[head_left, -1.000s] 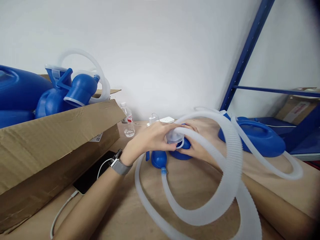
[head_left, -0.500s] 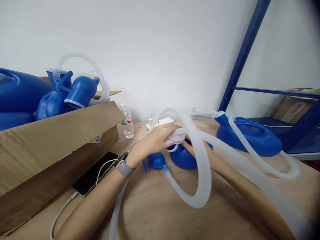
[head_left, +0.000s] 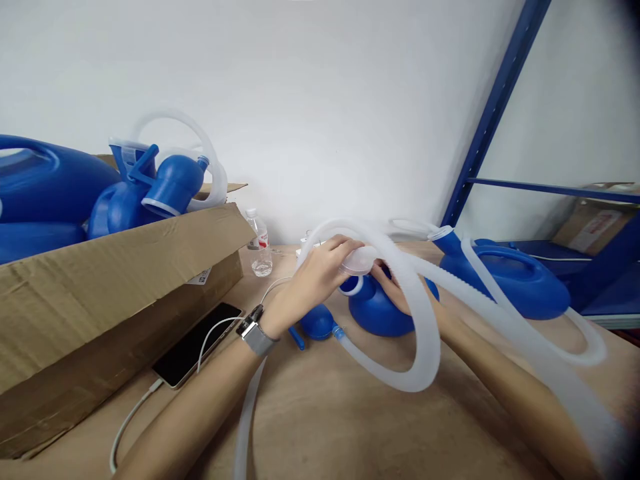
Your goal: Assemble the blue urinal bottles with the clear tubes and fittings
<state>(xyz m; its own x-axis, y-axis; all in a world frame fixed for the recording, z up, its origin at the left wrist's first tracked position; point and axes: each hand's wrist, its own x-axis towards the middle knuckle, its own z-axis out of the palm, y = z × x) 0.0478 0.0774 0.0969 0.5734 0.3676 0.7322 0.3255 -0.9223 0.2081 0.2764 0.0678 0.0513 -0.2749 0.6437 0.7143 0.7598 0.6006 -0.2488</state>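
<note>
Near the middle of the table, my left hand (head_left: 327,263) has its fingers closed over the edge of a translucent white cap (head_left: 361,261). The cap sits just above the round, white-rimmed mouth of a blue plastic jug (head_left: 377,313); the mouth is uncovered toward me. My right hand (head_left: 393,285) is wrapped around the jug behind the mouth, its fingers partly hidden by the hose. A translucent hose (head_left: 425,347) loops in front of the jug. Its near end joins a small blue rounded cup piece (head_left: 319,323) lying left of the jug.
At left stands an open cardboard box (head_left: 125,247) packed with blue jugs and hoses. A phone (head_left: 197,343) on a cable and a water bottle (head_left: 260,243) lie beside it. Another blue jug (head_left: 520,280) with a hose rests at right, before a blue metal shelf (head_left: 493,113).
The cap has shifted slightly up from the jug's mouth, and more of the opening shows. My left fingers have moved over the cap's edge. The whole view has shifted a little.
</note>
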